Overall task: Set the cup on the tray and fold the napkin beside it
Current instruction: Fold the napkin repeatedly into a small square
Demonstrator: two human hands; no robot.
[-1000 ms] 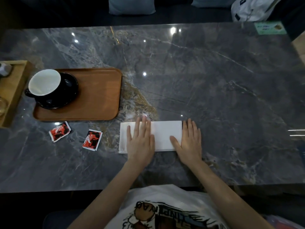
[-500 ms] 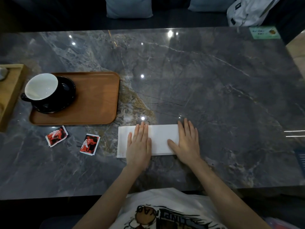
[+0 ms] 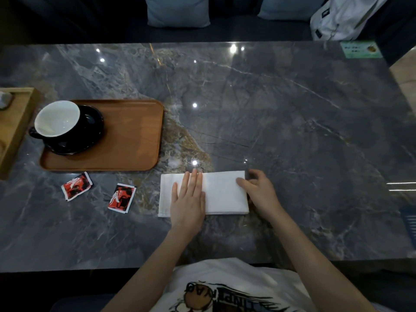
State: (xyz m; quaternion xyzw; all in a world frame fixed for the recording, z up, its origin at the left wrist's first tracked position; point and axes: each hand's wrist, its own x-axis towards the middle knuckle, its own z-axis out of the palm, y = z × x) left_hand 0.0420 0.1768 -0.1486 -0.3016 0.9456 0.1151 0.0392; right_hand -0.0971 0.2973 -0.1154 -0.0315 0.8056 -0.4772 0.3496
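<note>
A black cup with a white inside (image 3: 57, 119) stands on a black saucer (image 3: 90, 134) at the left end of the brown wooden tray (image 3: 130, 136). To the right of the tray, near the table's front edge, lies the white napkin (image 3: 222, 192), folded into a long strip. My left hand (image 3: 188, 199) presses flat on its left half with straight fingers. My right hand (image 3: 258, 190) is at the strip's right end, thumb on top and fingers curled round the edge, pinching it.
Two red sugar packets (image 3: 76, 186) (image 3: 121, 198) lie in front of the tray. A light wooden box (image 3: 15, 129) stands at the far left. A green card (image 3: 361, 49) lies at the back right corner of the marble table (image 3: 292, 122); cushions and a white bag (image 3: 344, 16) sit behind.
My right hand has gone from lying flat on the napkin's right end to pinching that end. The left hand stays pressed on the napkin.
</note>
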